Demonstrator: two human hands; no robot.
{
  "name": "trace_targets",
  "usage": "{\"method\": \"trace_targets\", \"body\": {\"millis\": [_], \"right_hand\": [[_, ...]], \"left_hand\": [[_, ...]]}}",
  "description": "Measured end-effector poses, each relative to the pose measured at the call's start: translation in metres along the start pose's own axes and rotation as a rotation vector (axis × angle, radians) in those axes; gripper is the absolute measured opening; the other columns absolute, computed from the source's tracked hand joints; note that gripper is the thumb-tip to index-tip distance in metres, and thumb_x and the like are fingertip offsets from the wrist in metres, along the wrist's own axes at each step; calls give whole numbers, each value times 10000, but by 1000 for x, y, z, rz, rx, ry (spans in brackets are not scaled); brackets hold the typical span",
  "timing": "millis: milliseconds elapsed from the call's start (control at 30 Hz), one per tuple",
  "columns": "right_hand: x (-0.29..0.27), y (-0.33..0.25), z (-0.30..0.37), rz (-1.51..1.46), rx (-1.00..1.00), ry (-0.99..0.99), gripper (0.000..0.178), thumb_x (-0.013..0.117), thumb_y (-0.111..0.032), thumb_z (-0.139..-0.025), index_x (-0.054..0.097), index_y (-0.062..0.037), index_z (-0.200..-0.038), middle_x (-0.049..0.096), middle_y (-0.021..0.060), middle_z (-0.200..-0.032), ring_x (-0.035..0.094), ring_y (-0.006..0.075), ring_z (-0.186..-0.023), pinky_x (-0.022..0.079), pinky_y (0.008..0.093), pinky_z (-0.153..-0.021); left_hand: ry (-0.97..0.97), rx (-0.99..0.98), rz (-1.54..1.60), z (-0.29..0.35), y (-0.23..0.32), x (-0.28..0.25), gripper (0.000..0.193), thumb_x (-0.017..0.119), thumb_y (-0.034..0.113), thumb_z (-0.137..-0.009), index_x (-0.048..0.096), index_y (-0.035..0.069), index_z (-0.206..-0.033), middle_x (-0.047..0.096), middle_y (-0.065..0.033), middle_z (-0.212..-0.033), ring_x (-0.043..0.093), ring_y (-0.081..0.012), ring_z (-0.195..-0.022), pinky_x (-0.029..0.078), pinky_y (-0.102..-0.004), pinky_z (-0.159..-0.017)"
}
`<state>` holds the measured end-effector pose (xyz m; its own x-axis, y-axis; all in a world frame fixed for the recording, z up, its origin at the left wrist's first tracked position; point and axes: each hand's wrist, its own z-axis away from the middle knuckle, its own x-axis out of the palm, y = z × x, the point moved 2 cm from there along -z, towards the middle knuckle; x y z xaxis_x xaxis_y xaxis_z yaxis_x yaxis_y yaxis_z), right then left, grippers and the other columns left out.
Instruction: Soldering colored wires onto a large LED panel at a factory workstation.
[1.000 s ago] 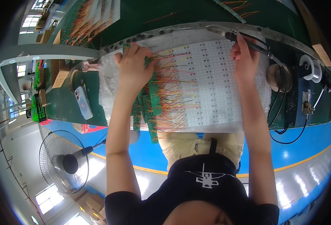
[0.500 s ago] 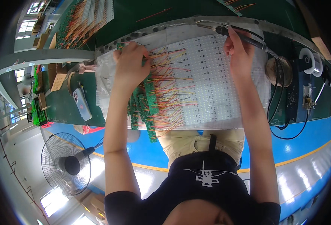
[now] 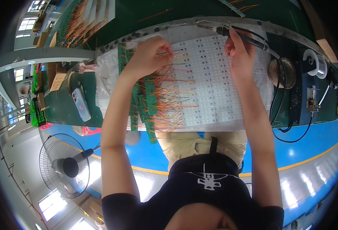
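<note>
My right hand (image 3: 241, 53) is closed round the handle of a soldering iron (image 3: 249, 39), whose metal tip points left near the far edge of the work mat. Thin red, yellow and dark wires (image 3: 172, 80) run from green circuit strips (image 3: 150, 97) onto a white panel of small square pads (image 3: 215, 84). Over the upper wires, my left hand (image 3: 149, 55) is closed, thumb and fingertips pinched on a wire beside the panel's left edge. The fingers hide part of the strips and wire ends.
At the right stand a solder spool (image 3: 317, 63), a round pad (image 3: 282, 73) and a metal stand (image 3: 312, 100). A phone (image 3: 81, 104) lies to the left. More wired strips (image 3: 81, 27) rest beyond the metal rail. A fan (image 3: 65, 166) stands at lower left.
My left hand has moved right, from the green strips to the wire ends at the panel. The right hand, still holding the soldering iron, has shifted slightly left.
</note>
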<state>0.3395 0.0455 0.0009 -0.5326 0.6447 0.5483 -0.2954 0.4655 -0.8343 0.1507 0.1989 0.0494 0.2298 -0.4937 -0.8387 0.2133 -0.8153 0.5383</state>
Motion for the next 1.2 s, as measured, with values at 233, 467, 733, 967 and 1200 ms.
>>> {"method": "trace_targets", "body": {"millis": [233, 467, 733, 967, 1200], "right_hand": [[2, 1, 0, 0, 27, -8, 146, 634, -123, -820, 535, -36, -883, 538, 21, -601, 455, 73, -482, 338, 220, -420], [3, 2, 0, 13, 33, -11, 139, 631, -126, -820, 537, -41, -878, 533, 18, -590, 445, 68, -468, 329, 212, -407], [1, 3, 3, 85, -20, -39, 140, 630, -127, -818, 531, -30, -844, 528, 24, -576, 435, 62, -450, 317, 195, -394], [8, 1, 10, 145, 37, -83, 126, 613, -106, -820, 524, -17, -817, 542, 55, -569, 467, 88, -430, 361, 210, -389], [7, 5, 10, 149, 84, -124, 108, 593, -79, -821, 515, -17, -780, 541, 73, -543, 475, 105, -420, 371, 220, -388]], "left_hand": [[-105, -299, 387, 1, -4, 4, 110, 635, 76, -806, 575, 1, -860, 603, -20, -763, 566, -66, -711, 448, -214, -614], [-61, -367, 376, 1, -9, 10, 149, 611, 128, -830, 601, -4, -900, 615, -18, -751, 556, -48, -663, 424, -199, -578], [0, -336, 355, -1, -17, 16, 159, 598, 138, -834, 606, -8, -895, 613, -6, -750, 542, -44, -670, 421, -203, -579], [154, -363, 267, -1, -17, 18, 204, 615, 201, -799, 620, -1, -829, 626, -78, -683, 582, -136, -589, 449, -272, -564], [161, -377, 86, 1, -8, 18, 175, 588, 184, -807, 590, 10, -801, 621, -128, -681, 615, -261, -626, 468, -334, -602]]}}
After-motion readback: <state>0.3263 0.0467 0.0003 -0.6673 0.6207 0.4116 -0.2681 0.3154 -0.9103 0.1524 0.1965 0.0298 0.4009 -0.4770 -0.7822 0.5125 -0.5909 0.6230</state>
